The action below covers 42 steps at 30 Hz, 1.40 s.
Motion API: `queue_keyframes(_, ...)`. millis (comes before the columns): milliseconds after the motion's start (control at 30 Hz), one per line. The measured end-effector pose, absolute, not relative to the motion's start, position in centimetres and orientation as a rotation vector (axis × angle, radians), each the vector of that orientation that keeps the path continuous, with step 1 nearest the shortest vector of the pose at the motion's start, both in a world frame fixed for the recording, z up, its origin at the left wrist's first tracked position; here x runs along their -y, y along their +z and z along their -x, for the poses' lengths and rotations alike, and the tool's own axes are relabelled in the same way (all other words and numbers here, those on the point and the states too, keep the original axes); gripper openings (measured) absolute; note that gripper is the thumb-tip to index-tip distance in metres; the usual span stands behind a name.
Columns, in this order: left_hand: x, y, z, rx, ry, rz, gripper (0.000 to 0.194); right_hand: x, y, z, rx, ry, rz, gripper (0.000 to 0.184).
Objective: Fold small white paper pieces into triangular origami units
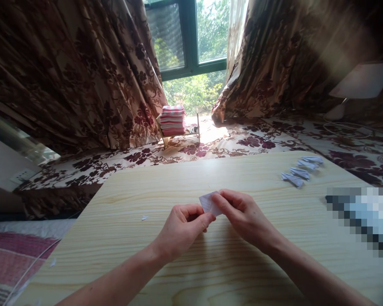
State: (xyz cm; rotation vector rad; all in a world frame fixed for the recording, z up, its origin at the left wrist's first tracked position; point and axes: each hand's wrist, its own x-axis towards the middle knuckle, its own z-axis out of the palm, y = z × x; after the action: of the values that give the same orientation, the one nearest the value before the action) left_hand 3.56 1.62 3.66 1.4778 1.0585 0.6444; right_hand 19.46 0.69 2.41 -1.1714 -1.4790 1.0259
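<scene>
A small folded piece of pale paper (208, 203) is held between both hands just above the light wooden table (166, 187). My left hand (181, 229) pinches its lower edge with thumb and forefinger, the other fingers curled in. My right hand (242, 214) grips the paper's right side, fingers closed over it. Three folded paper pieces (300, 171) lie in a row on the table at the far right, apart from both hands.
A tiny paper scrap (144, 217) lies on the table left of my hands. A floral cloth (242, 140) covers the surface behind the table. A pink striped stack (172, 120) sits on a small wooden stand by the window. A blurred patch (364, 216) is at the right edge.
</scene>
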Motion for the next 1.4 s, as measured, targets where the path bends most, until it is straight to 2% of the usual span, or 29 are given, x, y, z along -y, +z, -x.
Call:
queue_keyframes(433, -1.9, 3.6, -3.4, -1.007, 0.583, -1.435, 0.024, -0.9, 2.2, -19.6, 1.43, 1.063, 1.157, 0.031)
queue_keyframes(833, -1.7, 3.9, -3.2, -1.089, 0.593, -1.563, 0.028, -1.1, 1.3, -19.5, 1.382, 1.14, 1.15, 0.031)
queue_keyframes(1167, -1.6, 3.5, -3.5, -1.038, 0.572, -1.576, 0.024, -0.6, 1.5, -19.2, 1.454, 1.178, 1.128, 0.021)
queue_keyframes(1400, -1.5, 3.2, -3.5, -1.08, 0.616, -1.54, 0.024, -0.6, 1.4, -18.8, 1.462, 1.116, 1.143, 0.029)
